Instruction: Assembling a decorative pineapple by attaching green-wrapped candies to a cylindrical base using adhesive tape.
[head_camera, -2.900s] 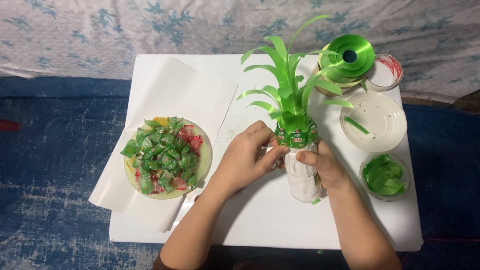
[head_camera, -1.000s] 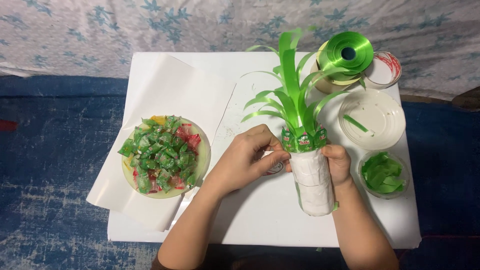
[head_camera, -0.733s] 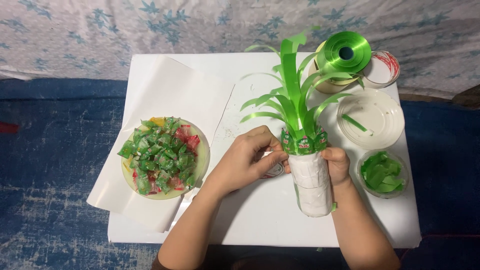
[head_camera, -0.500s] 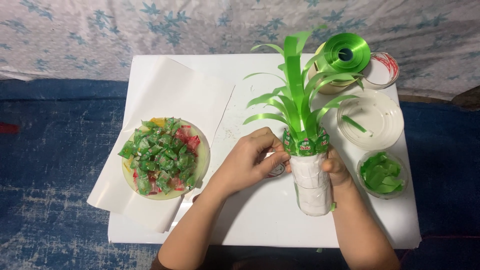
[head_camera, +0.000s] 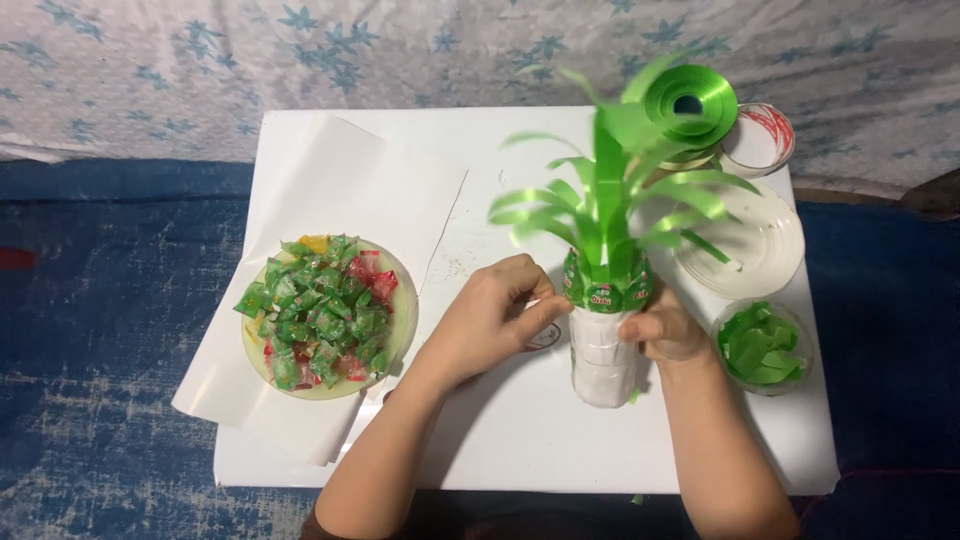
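We look down on a white tabletop (head_camera: 520, 440) that fills most of the view, set on a blue patterned cloth (head_camera: 100, 350), with a pale cloth printed with blue stars (head_camera: 300, 50) behind it. A large sheet of white paper (head_camera: 350, 190) lies over the table's left part, its lower corner hanging past the edge. On that paper rests a round pale-yellow plate (head_camera: 395, 345) heaped with wrapped candies (head_camera: 320, 310), mostly green with some red and a yellow one.

Near the middle stands the white-wrapped bottle (head_camera: 602, 355), leaning towards us, with a band of green candies around its neck and curling green ribbon leaves (head_camera: 610, 190) rising from its top. The leaves spread wide and partly cover the things behind them: a roll of green ribbon (head_camera: 690, 105) at the far right corner and, just beside it, a roll of tape with a red-marked rim (head_camera: 762, 135). To the right of the bottle lies a white lid (head_camera: 755, 250), and nearer us a small clear cup of green ribbon pieces (head_camera: 765, 345).

Our right hand (head_camera: 665, 330) is wrapped around the bottle's right side just under the candy band, fingers closed on it. Our left hand (head_camera: 495, 320) sits just left of the bottle with fingertips pinched together at its shoulder; we cannot tell whether they grip anything.
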